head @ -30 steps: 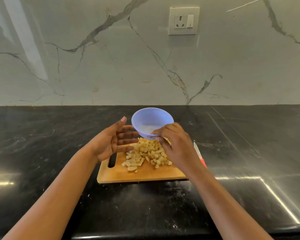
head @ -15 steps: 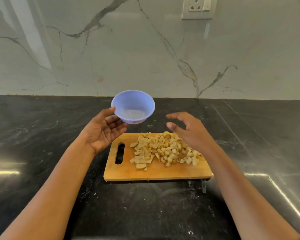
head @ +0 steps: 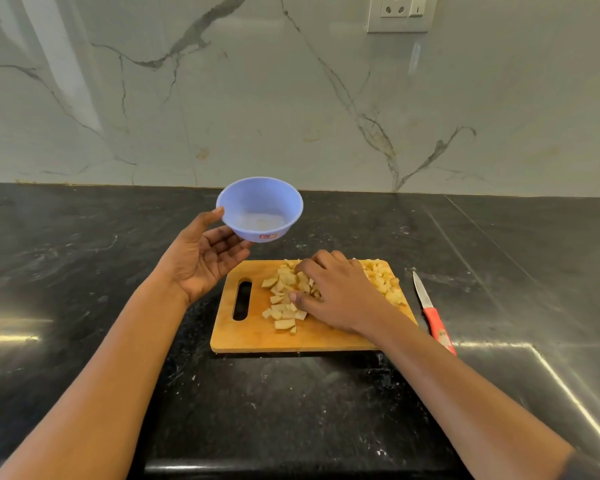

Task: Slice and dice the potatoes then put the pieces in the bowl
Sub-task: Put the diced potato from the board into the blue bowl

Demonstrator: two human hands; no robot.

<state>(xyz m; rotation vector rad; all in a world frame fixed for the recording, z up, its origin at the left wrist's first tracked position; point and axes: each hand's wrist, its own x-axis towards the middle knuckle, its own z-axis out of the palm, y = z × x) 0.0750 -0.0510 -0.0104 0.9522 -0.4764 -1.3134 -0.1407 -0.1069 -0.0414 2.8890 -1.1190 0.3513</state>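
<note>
A pale blue plastic bowl [head: 260,206] is held up off the counter by my left hand [head: 205,261], thumb on its rim and fingers under its base. It holds no potato pieces that I can see. Diced potato pieces [head: 284,306] lie in a heap on the wooden cutting board [head: 257,337]. My right hand [head: 336,296] lies palm down on the heap, its fingers curled around some of the pieces and hiding the middle of the pile.
A knife with a red handle [head: 435,323] lies on the black stone counter [head: 84,271] just right of the board, blade pointing away. A marble wall with a power socket [head: 399,12] stands behind.
My left hand has taken the bowl and raised it to the left of the board. My right hand let go of the bowl and came down onto the potato pile.
</note>
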